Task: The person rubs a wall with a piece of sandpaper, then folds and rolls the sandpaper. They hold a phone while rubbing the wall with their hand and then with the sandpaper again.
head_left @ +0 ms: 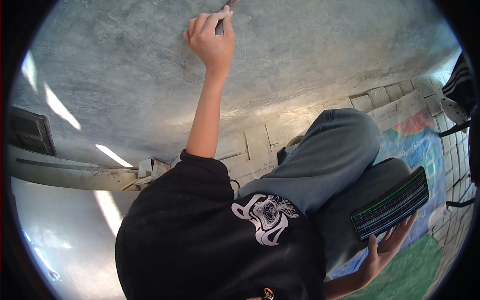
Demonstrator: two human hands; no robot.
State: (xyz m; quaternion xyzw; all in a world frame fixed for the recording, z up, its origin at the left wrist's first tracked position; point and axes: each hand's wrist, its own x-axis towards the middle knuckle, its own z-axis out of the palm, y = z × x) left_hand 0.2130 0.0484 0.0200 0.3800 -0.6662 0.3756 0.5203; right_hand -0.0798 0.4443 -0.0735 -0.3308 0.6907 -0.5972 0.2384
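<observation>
My left hand (210,40) is reached out against a grey, mottled plaster wall (300,40). Its fingers and thumb close on a small dark reddish-brown piece (233,4), cut off by the top of the view, so its kind cannot be made out. Pale dust marks the fingertips. Low on the other side, my right hand (384,250) holds a smartphone (390,202) beside my thigh, tilted, screen facing me. Green and pale lines of content cover its dark screen. Part of the fingers is hidden behind the phone.
My bent legs (330,145) lie beside the wall's foot. Printed colourful sheeting (420,150) covers part of the brick-paved floor (452,170). A dark-framed panel (32,131) and a white surface (65,225) are at left. Dark straps and a striped dark item (459,85) show at far right.
</observation>
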